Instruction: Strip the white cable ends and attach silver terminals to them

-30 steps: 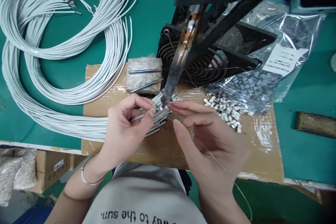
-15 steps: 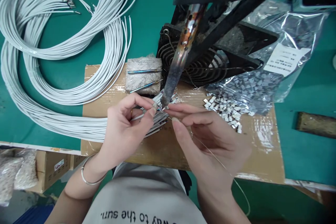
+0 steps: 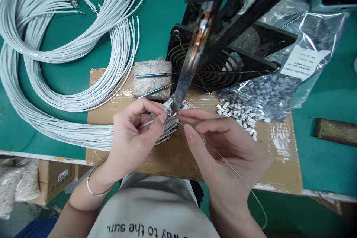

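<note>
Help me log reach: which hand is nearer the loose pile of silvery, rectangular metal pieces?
Right: the right hand is just below the pile in the picture; the left hand is farther away, left of it.

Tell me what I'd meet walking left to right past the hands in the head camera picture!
Bend of white wires → left hand → dark metal tip → right hand → brown block.
</note>
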